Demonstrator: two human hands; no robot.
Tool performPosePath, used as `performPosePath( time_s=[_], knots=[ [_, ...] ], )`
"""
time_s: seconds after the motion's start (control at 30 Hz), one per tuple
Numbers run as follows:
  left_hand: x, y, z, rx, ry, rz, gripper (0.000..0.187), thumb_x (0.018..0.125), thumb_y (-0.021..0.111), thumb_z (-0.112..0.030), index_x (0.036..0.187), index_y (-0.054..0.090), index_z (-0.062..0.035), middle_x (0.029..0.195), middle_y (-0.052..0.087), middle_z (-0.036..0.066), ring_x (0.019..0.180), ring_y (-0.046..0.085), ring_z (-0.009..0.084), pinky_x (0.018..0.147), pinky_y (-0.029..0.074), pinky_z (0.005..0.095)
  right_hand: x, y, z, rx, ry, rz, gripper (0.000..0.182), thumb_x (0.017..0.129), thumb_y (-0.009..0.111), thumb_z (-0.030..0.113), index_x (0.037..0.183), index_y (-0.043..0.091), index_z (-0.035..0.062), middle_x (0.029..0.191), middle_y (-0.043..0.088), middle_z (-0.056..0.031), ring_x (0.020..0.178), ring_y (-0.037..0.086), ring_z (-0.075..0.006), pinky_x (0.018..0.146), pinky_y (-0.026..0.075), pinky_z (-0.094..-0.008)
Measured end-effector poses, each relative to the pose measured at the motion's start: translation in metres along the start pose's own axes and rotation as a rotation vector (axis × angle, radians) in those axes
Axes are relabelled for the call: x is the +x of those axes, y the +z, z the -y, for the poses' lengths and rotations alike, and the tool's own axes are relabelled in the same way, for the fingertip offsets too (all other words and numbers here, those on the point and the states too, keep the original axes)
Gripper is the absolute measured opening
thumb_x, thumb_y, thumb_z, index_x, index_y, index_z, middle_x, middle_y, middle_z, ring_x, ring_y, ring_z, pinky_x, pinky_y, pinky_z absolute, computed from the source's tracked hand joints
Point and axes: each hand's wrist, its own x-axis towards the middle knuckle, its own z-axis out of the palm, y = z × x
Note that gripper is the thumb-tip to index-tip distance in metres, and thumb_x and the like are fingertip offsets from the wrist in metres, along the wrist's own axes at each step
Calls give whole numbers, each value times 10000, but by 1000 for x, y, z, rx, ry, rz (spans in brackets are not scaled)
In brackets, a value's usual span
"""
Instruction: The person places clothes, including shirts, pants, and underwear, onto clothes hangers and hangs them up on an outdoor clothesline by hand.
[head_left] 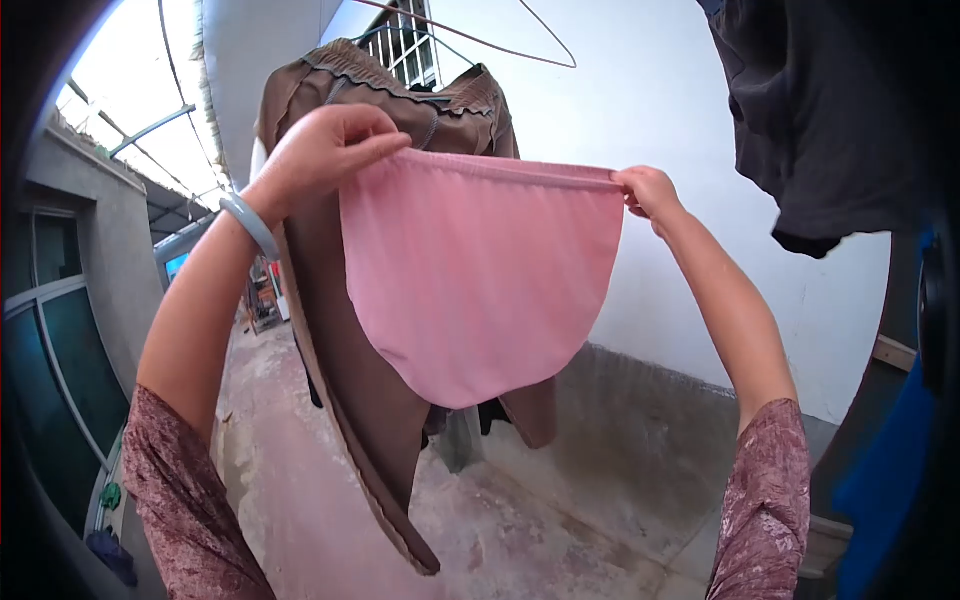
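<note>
A pink cloth piece (485,275) with a gathered elastic top edge is stretched out in the air and hangs down in a rounded shape. Its upper left corner is pinched in my left hand (340,150), which has a pale bangle on the wrist. At the upper right corner, my right hand (650,193) grips the elastic edge between thumb and fingers. Right behind the cloth hangs a brown garment (370,340) with gathered seams, partly hidden by the pink piece.
A wire hanger (500,45) hangs above. Dark clothing (810,120) hangs at the upper right. Behind is a white wall (740,290) with a grey lower part. Glass windows (65,350) line the left, and the concrete floor (290,480) lies below.
</note>
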Motion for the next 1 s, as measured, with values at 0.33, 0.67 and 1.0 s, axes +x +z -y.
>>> performPosePath(
  time_s=[0.33,0.67,1.0],
  knots=[
    [71,-37,15,-279,7,-315,532,923,523,-500,1176,615,-42,695,532,-42,664,517,30,702,408,199,81,13,86,58,-139,-185,134,737,698,151,689,603,70,682,562,-3,636,506,-97,602,431,-246],
    [87,8,-49,-413,-190,-715,509,934,508,-490,1113,596,-21,742,558,107,671,557,171,618,469,328,138,24,88,98,-116,-152,76,787,667,177,797,658,102,663,552,19,608,496,-65,589,420,-232],
    [138,-18,39,-685,-142,-485,391,989,459,-416,701,479,-151,584,416,-62,504,414,39,476,359,189,193,29,85,258,-154,-41,83,789,649,158,797,663,77,739,604,6,684,542,-80,633,444,-227]
  ],
)
